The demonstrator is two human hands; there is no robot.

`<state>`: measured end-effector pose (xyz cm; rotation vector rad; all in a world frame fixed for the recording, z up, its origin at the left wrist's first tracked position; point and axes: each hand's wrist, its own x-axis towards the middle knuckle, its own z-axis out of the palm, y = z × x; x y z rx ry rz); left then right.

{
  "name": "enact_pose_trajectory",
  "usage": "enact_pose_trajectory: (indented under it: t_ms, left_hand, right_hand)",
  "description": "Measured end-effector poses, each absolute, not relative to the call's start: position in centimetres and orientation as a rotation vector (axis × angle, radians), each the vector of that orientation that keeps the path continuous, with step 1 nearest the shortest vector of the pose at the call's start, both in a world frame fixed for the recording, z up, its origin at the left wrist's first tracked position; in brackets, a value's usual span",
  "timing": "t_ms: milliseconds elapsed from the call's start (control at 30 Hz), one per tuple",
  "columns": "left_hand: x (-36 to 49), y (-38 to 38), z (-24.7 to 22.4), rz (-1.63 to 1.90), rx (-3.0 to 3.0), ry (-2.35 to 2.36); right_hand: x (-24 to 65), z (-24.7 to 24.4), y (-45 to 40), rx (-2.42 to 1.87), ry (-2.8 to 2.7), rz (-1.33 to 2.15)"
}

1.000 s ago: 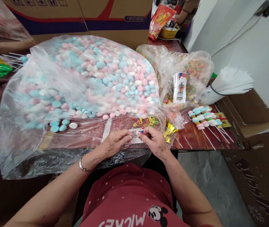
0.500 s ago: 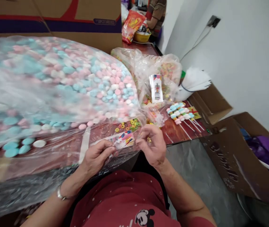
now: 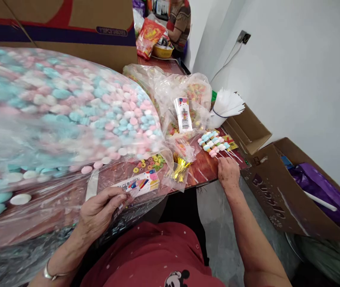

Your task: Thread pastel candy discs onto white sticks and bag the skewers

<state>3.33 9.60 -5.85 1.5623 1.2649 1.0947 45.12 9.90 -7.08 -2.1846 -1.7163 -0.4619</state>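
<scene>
Over the table's front edge, my left hand [image 3: 100, 209] is closed in a pinch, its thumb against its fingers. A scrap of clear, whitish material shows at the fingertips, too small to name. Just beyond them lies a stack of printed cards [image 3: 146, 183]. My right hand [image 3: 229, 174] has its fingers closed around the stick end of a marshmallow skewer [image 3: 212, 153]; the fingertips are partly hidden. Several such skewers, pink, white and blue, lie together there. Gold twist ties [image 3: 181, 169] lie between the hands, beside colourful ring-shaped pieces [image 3: 150, 164].
A huge clear bag of marshmallows [image 3: 77, 107] covers the left of the table. Behind are a bag of rings [image 3: 198, 91], banded labels [image 3: 183, 114] and a cup of white sticks [image 3: 217, 119]. Cardboard boxes [image 3: 265, 191] stand right. Another person [image 3: 179, 24] is at the back.
My right hand has moved right, from beside the left hand to the marshmallow skewers, uncovering the gold twist ties. My left hand stays pinched near the cards. The view has shifted rightward.
</scene>
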Motion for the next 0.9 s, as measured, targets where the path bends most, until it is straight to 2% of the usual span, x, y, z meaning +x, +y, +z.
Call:
enact_pose_trajectory:
  t_ms: [133, 200, 267, 467, 900]
  left_hand:
    - [2.8, 9.9, -6.0, 1.120, 1.554, 1.322]
    - [2.4, 10.1, -6.1, 1.129, 1.544, 1.333]
    - [2.0, 10.3, -6.1, 1.123, 1.526, 1.323]
    - [1.1, 11.2, -6.4, 1.125, 1.464, 1.175]
    - [-0.1, 11.4, -5.2, 0.865, 1.415, 0.955]
  right_hand:
    - [45.1, -5.7, 8.6, -2.074, -1.692, -0.507]
    - [44.6, -4.5, 7.9, -1.820, -1.700, -0.516]
    - [43.5, -3.1, 7.3, -1.595, -1.734, -0.443]
    - [37.8, 0.4, 7.3, -1.283, -1.970, -0.196]
    - [34.3, -0.3, 9.9, -1.102, -2.217, -0.103]
